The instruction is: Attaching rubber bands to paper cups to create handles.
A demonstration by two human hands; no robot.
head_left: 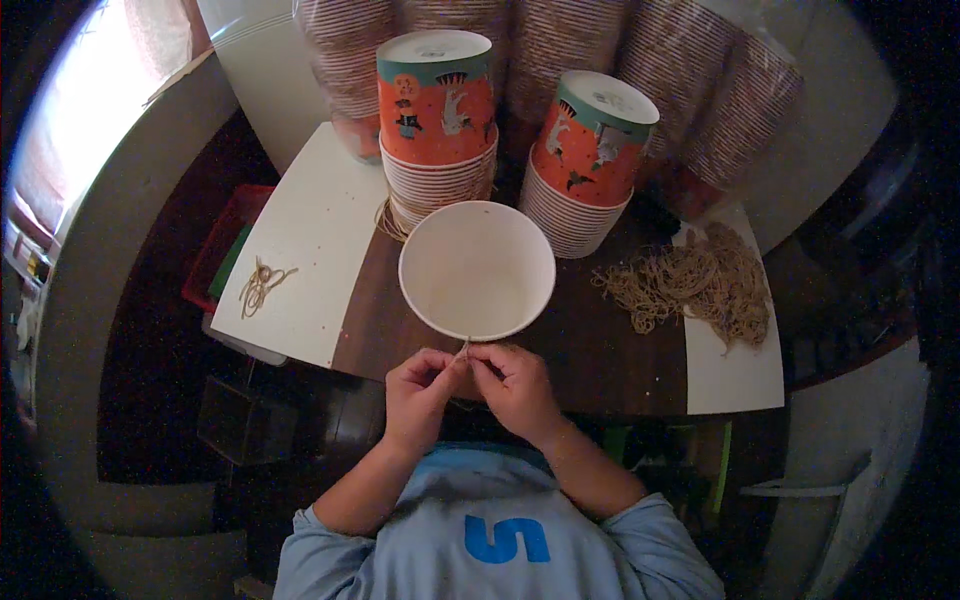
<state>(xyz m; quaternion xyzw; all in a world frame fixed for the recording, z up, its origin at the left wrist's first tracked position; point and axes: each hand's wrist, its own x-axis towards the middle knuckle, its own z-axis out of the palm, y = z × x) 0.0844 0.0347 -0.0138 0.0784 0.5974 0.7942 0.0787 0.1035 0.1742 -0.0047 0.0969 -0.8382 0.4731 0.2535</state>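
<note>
A white-lined paper bucket point(480, 265) stands in front of me with its open mouth tilted toward me. At its near rim my left hand point(422, 385) and my right hand point(512, 383) meet, thumbs and forefingers pinched together. Between the fingertips a short bit of thin tan cord point(466, 347) shows, close against the rim. Most of the cord is hidden by my fingers. Both hands are closed, and the bucket's outer wall is out of sight.
Behind stand two upside-down stacks of orange and green printed paper buckets point(437, 110) point(595, 140). Plastic-wrapped bucket stacks point(570, 50) line the back. A tangled heap of tan cord point(700, 280) lies right; a small cord bundle point(262, 287) lies left on the table point(300, 235).
</note>
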